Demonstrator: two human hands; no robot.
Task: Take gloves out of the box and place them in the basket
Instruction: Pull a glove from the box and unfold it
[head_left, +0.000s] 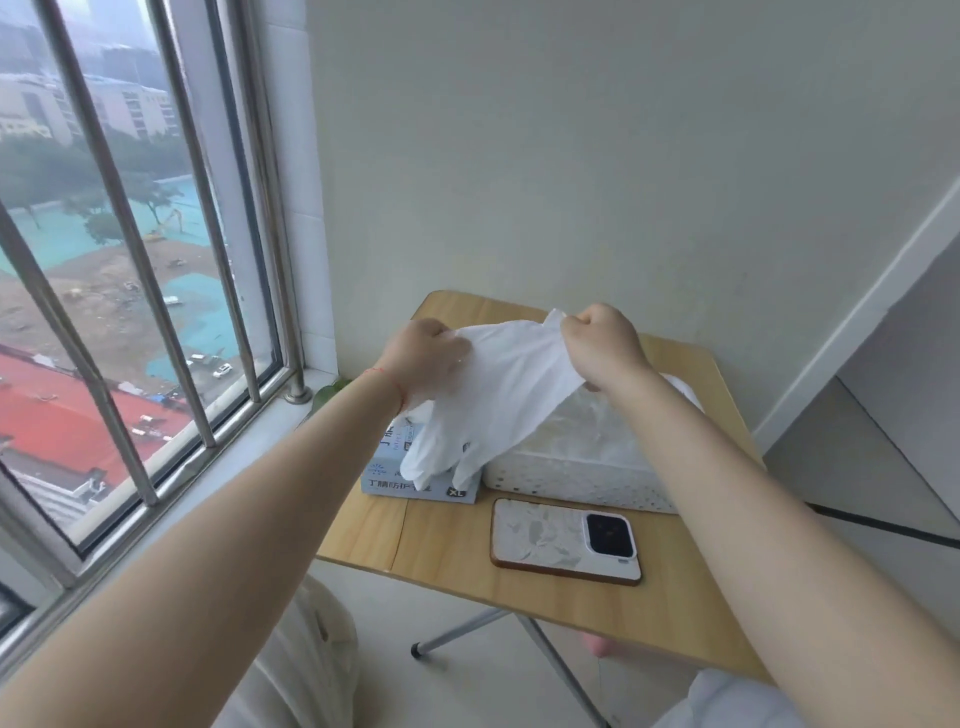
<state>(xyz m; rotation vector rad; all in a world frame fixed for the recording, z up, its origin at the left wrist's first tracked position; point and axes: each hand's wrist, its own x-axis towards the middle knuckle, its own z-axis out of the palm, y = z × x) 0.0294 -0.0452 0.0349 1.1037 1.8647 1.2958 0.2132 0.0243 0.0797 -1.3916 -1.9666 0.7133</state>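
One glove (498, 395), one box (415, 486), one basket (582, 475), one phone (563, 540), two hands (423, 353).

The glove box (387, 480) front reads "XL".

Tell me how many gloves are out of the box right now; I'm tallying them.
1 clearly: a white glove stretched between the left hand and right hand. More may lie in the basket, unclear.

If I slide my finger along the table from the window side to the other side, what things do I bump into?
Glove box → phone, with the white basket just behind it.
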